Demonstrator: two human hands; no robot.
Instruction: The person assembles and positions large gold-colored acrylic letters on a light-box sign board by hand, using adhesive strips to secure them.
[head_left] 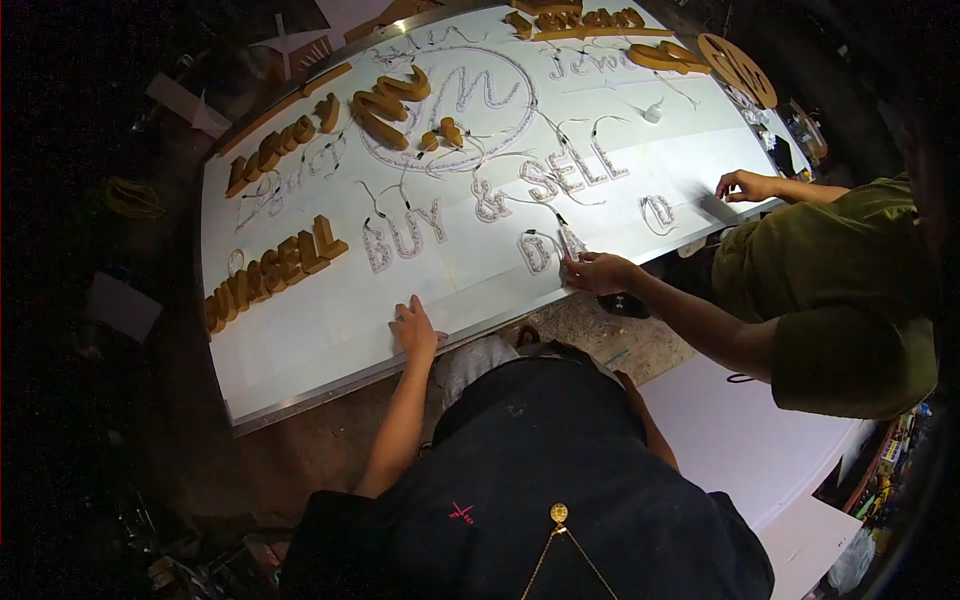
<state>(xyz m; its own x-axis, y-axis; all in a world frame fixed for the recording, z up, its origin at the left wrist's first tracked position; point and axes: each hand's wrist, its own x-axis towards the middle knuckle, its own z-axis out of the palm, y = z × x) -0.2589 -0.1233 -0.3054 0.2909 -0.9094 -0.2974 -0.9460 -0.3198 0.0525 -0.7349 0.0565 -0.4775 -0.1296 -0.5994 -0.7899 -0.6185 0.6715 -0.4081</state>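
My left hand point(413, 328) rests on the near edge of a large white board point(330, 350), fingers spread and holding nothing. Just beyond it lie the clear, LED-lined letters of BUY point(404, 235), with thin wires trailing from them. My right forearm point(652, 432) hangs beside my body, and the hand itself is hidden. To the right, a co-worker's hand point(598, 272) touches a small clear letter point(573, 244) next to a D-shaped letter point(536, 253). Another round letter point(658, 214) sits farther right, near the co-worker's other hand point(745, 187).
Gold BUY&SELL letters point(280, 272) stand at the board's left. More gold letters point(390, 108) lie over a clear circular emblem point(520, 75). A co-worker in an olive shirt point(850, 290) leans in from the right. A white sheet point(740, 440) lies behind, at lower right.
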